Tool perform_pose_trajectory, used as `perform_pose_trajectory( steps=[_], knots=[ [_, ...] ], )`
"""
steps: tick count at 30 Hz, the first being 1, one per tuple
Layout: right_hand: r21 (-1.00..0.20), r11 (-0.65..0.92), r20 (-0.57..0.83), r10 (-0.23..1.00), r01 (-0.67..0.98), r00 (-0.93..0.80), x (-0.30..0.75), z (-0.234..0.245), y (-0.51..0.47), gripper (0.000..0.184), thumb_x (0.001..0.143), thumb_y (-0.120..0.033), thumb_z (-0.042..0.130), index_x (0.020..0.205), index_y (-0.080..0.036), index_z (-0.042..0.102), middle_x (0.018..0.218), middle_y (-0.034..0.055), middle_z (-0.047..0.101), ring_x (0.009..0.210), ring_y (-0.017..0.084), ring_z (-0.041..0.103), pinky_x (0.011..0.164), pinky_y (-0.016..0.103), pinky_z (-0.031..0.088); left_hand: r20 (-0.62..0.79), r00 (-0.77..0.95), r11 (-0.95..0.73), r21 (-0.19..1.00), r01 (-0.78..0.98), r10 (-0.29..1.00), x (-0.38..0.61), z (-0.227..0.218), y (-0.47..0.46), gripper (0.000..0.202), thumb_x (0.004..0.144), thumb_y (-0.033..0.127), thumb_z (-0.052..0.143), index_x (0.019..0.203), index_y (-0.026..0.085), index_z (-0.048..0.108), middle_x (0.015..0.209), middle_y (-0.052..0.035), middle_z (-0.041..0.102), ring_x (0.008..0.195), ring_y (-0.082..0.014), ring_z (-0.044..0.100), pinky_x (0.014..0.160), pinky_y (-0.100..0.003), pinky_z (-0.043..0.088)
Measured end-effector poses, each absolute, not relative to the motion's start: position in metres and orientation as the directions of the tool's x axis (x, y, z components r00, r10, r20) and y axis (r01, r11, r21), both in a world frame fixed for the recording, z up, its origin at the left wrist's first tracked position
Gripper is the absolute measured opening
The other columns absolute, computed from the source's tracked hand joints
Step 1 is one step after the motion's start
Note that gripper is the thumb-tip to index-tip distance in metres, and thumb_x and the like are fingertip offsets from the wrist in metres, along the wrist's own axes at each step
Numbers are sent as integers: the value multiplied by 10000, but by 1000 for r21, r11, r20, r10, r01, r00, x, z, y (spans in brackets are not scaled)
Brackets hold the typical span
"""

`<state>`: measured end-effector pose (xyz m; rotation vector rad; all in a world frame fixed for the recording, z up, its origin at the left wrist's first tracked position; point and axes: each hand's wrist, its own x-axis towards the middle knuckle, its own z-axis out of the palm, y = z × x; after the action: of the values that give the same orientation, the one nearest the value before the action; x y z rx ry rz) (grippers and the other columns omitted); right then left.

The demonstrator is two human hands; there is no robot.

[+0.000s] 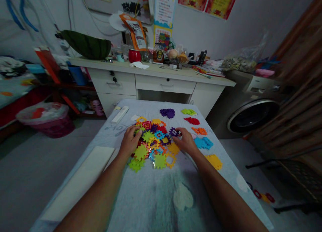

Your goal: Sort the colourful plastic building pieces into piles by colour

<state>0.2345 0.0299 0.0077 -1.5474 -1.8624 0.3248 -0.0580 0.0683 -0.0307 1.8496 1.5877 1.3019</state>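
Observation:
A heap of colourful plastic interlocking tiles [154, 143] with notched edges lies in the middle of the cloth-covered table [151, 198]. At the left side of the heap, my left hand [130, 141] rests with thumb and index finger apart, touching tiles near a green one. My right hand [186, 142] is at the heap's right edge, its fingers and thumb closed on a purple tile [173, 132] with a window-like grid. Sorted by colour beyond and to the right are small piles: purple [167, 113], light green [188, 111], red [192, 120], orange [199, 131], blue [203, 143] and yellow [214, 161].
A white strip-shaped object [120, 114] lies at the table's far left, and a long white board [80, 183] along its left edge. Behind stands a cluttered desk [151, 71]. A washing machine [241, 107] is at right, a pink bin [47, 123] at left.

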Motion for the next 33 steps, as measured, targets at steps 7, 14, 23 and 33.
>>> perform_pose_trajectory(
  steps=[7,14,23,33],
  knots=[
    [-586,94,299,948,805,107,229,11,104,361,719,-249,690,1065,-171,625,1022,76,644,867,194,605,838,343,470,394,-48,-298,765,571,918,-58,-29,68,346,867,465,474,1043,216,637,1171,-80,567,1184,-238,506,1085,-426,367],
    [-567,87,354,924,819,147,206,8,162,364,715,-180,660,1074,-144,618,1090,105,616,1020,225,579,937,347,435,378,-70,-277,779,563,923,-56,-26,66,319,865,457,489,1038,233,635,1176,-71,567,1186,-238,507,1080,-432,367],
    [-595,152,368,925,789,100,191,8,194,432,695,-31,524,1112,-118,600,1261,149,515,1115,219,527,981,348,440,385,-58,-284,766,577,921,-56,-24,66,314,869,447,490,1045,234,637,1175,-72,571,1174,-238,516,1071,-429,378],
    [-647,223,310,951,729,-16,192,-2,176,398,741,-27,432,1043,-165,652,1052,65,677,1006,190,613,965,338,458,372,-85,-264,785,561,924,-55,-22,63,302,855,448,507,1015,233,648,1169,-75,570,1178,-241,517,1080,-427,373]
  ],
)
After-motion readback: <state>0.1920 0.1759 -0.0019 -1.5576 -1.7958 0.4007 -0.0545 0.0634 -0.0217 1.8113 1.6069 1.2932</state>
